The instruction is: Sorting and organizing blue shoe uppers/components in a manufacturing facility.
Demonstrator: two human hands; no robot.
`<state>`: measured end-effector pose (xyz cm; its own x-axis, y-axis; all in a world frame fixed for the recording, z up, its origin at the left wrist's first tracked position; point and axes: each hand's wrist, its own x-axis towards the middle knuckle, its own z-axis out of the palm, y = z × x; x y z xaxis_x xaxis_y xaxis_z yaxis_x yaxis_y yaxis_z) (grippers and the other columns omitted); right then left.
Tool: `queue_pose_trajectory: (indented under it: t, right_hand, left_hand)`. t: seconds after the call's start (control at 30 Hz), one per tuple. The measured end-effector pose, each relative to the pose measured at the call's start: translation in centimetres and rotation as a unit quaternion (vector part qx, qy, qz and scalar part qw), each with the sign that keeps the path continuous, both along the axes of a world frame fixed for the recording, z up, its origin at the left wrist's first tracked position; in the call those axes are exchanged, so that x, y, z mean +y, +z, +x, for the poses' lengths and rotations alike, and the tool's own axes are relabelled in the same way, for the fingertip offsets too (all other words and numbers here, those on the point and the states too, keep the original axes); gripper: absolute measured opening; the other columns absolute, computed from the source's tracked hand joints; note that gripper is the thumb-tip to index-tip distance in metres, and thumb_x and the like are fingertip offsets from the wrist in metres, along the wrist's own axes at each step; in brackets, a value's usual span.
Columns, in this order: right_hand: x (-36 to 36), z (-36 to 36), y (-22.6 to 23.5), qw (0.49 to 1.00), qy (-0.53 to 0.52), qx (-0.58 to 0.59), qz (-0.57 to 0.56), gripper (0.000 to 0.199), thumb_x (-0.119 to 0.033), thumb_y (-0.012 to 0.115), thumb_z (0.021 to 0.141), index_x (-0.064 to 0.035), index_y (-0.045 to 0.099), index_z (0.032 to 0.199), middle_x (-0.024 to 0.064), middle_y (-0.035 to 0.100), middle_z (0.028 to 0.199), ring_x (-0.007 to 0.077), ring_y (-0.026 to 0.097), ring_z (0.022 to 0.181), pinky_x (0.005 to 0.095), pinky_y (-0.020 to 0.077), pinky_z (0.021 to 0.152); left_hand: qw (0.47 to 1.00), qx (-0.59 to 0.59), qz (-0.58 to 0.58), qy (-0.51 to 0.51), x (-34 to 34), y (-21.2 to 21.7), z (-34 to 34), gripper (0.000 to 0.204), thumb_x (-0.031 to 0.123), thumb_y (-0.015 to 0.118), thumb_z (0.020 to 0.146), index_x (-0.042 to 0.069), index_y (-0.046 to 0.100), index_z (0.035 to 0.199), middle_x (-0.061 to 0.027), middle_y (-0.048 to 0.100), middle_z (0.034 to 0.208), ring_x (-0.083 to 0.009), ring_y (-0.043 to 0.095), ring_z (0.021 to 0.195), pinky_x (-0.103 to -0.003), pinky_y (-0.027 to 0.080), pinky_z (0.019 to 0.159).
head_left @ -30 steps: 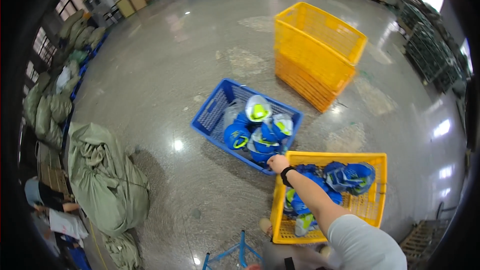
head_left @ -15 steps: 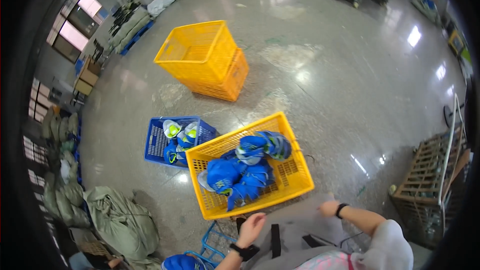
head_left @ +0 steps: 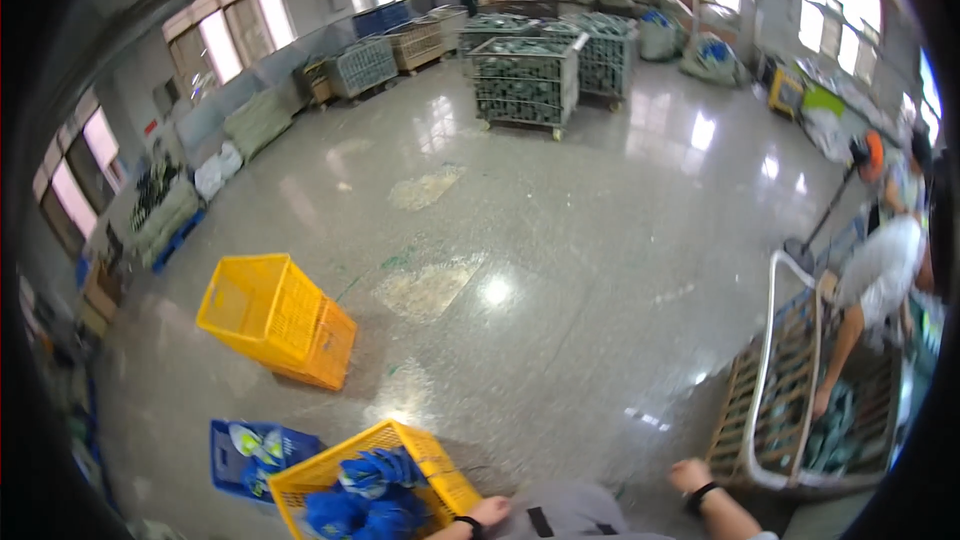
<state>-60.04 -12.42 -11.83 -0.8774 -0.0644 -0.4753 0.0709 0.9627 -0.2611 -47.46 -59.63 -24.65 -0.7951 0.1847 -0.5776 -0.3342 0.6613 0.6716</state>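
Lower left of frame: yellow crate (head_left: 425, 455) of blue bundles (head_left: 365, 495), near corner touching left hand (head_left: 490, 511), fingers curled at rim, likely to steady it; grasp unclear. Right hand (head_left: 690, 475), lower centre-right: loosely open, empty. Blue crate (head_left: 250, 445) just left.

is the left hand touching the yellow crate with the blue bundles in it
Touching. The head view shows the left hand pressed against the near corner of the yellow crate of blue bundles, with no floor showing between them.
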Motion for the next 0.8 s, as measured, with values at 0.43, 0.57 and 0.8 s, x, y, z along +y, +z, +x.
queue_pose_trajectory:
  t: [0.43, 0.57, 0.8]
  right_hand:
    - [-10.1, -33.4, -2.5, 0.878, 0.462, -0.067, -0.106, 0.022, -0.019, 0.057, 0.074, -0.0062, 0.067, 0.088, 0.0162, 0.065, 0.079, 0.0324, 0.063, 0.076, 0.0384, 0.0509, 0.068]
    - [-4.4, -40.8, -8.7, 0.838, 0.526, -0.097, 0.108, 0.027, -0.028, 0.053, 0.075, -0.0095, 0.067, 0.089, 0.016, 0.066, 0.089, 0.0344, 0.061, 0.086, 0.0422, 0.0482, 0.079]
    - [-12.2, -42.5, -10.1, 0.714, 0.636, -0.288, 0.045, 0.033, -0.032, 0.05, 0.078, -0.0109, 0.063, 0.1, 0.0152, 0.065, 0.095, 0.0349, 0.06, 0.093, 0.0414, 0.0474, 0.081]
  left_hand:
    - [0.973, 0.016, -0.078, 0.216, 7.3, 6.3, -23.3, 0.027, 0.018, 0.051, 0.078, 0.005, 0.06, 0.1, -0.0181, 0.063, 0.093, -0.0346, 0.06, 0.089, -0.043, 0.047, 0.077]
    - [0.955, 0.071, 0.014, 0.288, 12.7, 5.0, -24.2, 0.024, 0.017, 0.052, 0.077, 0.006, 0.06, 0.097, -0.0182, 0.063, 0.092, -0.0358, 0.059, 0.087, -0.045, 0.046, 0.077]
    - [0.825, 0.0, -0.174, 0.537, 12.1, 2.1, -16.3, 0.045, 0.021, 0.06, 0.072, 0.005, 0.053, 0.113, -0.021, 0.049, 0.117, -0.0385, 0.043, 0.113, -0.047, 0.034, 0.095]
